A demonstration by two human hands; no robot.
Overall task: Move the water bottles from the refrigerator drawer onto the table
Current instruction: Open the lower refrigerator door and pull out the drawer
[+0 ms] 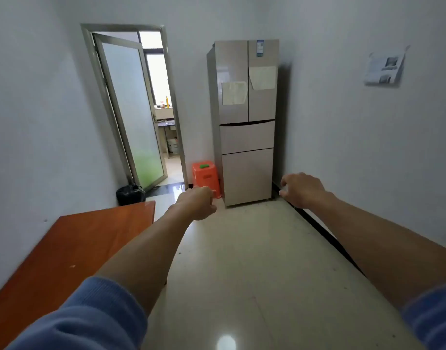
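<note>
While the tall beige metal refrigerator [244, 97] stands closed at twelve o'clock, left hand [196, 203] and right hand [302, 189] reach forward, grips loosely curled, empty; approach step, probably next: pulling its drawer [247, 137].

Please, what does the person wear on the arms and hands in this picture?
The left sleeve and right sleeve are blue, of a soft, knit-like fabric, and end near the elbows, so the forearms are bare. The left hand and right hand are bare too: no gloves, and no watch, ring or bracelet shows.
</note>
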